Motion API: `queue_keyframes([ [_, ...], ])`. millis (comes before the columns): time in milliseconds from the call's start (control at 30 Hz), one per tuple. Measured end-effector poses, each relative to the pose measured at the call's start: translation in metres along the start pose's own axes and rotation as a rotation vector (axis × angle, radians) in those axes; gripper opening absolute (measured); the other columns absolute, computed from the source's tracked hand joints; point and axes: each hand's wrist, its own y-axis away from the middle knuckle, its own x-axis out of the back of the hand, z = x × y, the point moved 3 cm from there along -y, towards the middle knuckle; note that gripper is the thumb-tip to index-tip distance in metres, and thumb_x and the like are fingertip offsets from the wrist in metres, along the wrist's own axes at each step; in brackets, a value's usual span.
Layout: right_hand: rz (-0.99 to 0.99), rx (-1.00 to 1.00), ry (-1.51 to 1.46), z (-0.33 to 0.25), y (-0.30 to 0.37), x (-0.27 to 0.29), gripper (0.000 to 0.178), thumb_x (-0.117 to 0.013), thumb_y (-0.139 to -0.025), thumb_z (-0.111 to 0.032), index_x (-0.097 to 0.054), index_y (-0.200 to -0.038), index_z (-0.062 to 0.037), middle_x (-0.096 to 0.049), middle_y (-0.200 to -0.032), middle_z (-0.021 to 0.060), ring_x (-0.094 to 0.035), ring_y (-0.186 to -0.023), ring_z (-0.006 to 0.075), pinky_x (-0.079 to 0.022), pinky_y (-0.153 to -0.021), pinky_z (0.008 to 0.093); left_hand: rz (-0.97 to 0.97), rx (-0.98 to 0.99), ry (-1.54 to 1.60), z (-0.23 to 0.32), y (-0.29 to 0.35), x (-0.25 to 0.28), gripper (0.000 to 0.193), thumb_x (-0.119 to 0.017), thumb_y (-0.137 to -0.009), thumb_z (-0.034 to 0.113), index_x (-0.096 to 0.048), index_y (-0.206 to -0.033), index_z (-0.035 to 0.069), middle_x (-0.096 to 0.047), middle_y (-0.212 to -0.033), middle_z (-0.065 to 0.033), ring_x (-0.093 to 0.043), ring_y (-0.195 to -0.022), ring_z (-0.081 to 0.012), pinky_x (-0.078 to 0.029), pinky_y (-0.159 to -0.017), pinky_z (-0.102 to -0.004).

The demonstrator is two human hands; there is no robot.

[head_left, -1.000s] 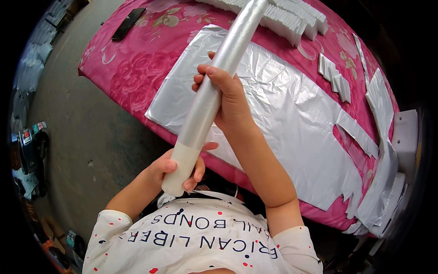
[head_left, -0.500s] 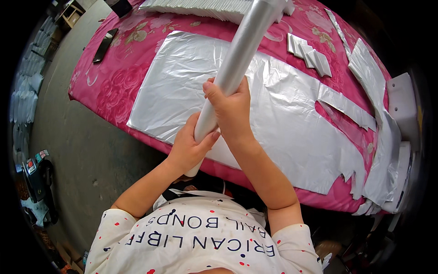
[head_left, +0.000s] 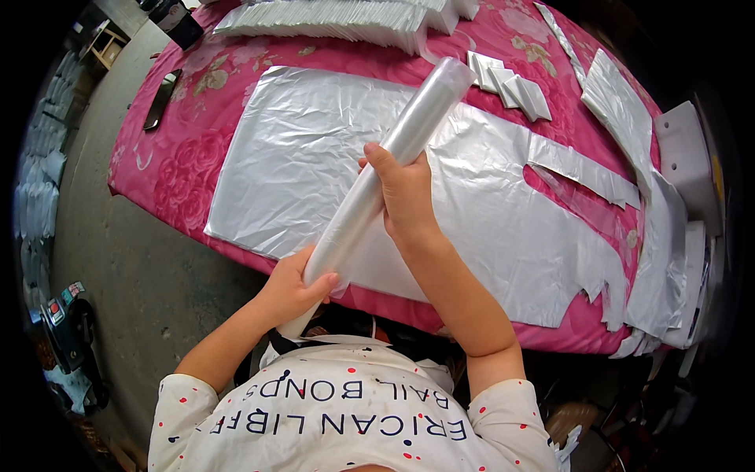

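Observation:
Both my hands are wrapped round a long, whitish translucent roll of plastic film (head_left: 354, 208), which slants from near my body up to the far right. My left hand (head_left: 297, 285) grips its lower part, near the table's front edge. Higher up, my right hand (head_left: 405, 185) holds it with the thumb along the top. Beneath the roll, a flat stack of silvery-white plastic bags (head_left: 299, 149) spreads over the table. A cut-out gap shows between the handle parts at its right end. The roll covers part of the stack.
A pink floral cloth covers the table (head_left: 169, 185). A phone (head_left: 163, 100) lies at the left, a dark container (head_left: 173, 23) behind it. Folded white packets (head_left: 330, 23) line the back, with several small ones (head_left: 511, 85) nearer. Plastic strips (head_left: 617, 118) and a white bin (head_left: 688, 161) are at the right.
The roll has come down and toward me, its far end now lower in view. My left hand has shifted nearer my body, farther from my right hand. Both hands keep their hold.

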Motion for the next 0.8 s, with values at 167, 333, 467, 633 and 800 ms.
queue_keyframes([
  [167, -0.017, 0.019, 0.037, -0.009, -0.004, 0.007, 0.049, -0.070, -0.077, -0.018, -0.040, -0.111, 0.0025, -0.053, -0.091, 0.0095, -0.058, -0.081, 0.0172, -0.049, -0.071, 0.0320, -0.288, 0.341, 0.428, -0.024, 0.013, 0.012, 0.061, -0.070, -0.073, 0.041, -0.052, -0.114, 0.000, -0.058, -0.074, -0.0058, -0.058, -0.058, -0.0114, -0.048, -0.054, -0.0250],
  [333, 0.042, 0.018, 0.164, -0.027, -0.040, 0.070, 0.045, -0.069, -0.079, -0.022, -0.046, -0.111, 0.0009, -0.057, -0.098, 0.0056, -0.056, -0.088, 0.0146, -0.044, -0.079, 0.0298, -0.449, 0.416, 0.480, -0.052, 0.033, 0.023, 0.046, -0.066, -0.076, 0.024, -0.050, -0.113, 0.002, -0.057, -0.075, -0.0064, -0.056, -0.057, -0.0118, -0.049, -0.056, -0.0262],
  [467, 0.080, 0.051, 0.516, -0.059, -0.043, 0.085, 0.042, -0.063, -0.084, -0.028, -0.052, -0.115, -0.0022, -0.059, -0.097, 0.0024, -0.052, -0.080, 0.0075, -0.041, -0.072, 0.0223, -0.440, 0.453, 0.450, -0.066, 0.045, 0.027, 0.049, -0.065, -0.075, 0.019, -0.049, -0.118, 0.002, -0.057, -0.076, -0.0058, -0.056, -0.058, -0.0110, -0.049, -0.058, -0.0254],
  [633, -0.080, -0.104, 0.665, -0.066, -0.043, 0.088, 0.032, -0.059, -0.086, -0.030, -0.060, -0.106, -0.0044, -0.061, -0.085, -0.0005, -0.048, -0.064, 0.0024, -0.037, -0.059, 0.0167, -0.443, 0.442, 0.417, -0.062, 0.046, 0.028, 0.050, -0.063, -0.074, 0.017, -0.049, -0.120, 0.001, -0.057, -0.077, -0.0049, -0.055, -0.061, -0.0101, -0.048, -0.060, -0.0247],
  [800, -0.212, -0.252, 0.785, -0.056, -0.046, 0.083, 0.029, -0.060, -0.085, -0.030, -0.062, -0.098, -0.0038, -0.056, -0.072, -0.0041, -0.045, -0.059, 0.0021, -0.034, -0.054, 0.0168, -0.492, 0.392, 0.457, -0.066, 0.045, 0.030, 0.056, -0.067, -0.074, 0.021, -0.047, -0.121, 0.000, -0.057, -0.078, -0.0044, -0.055, -0.062, -0.0096, -0.048, -0.060, -0.0248],
])
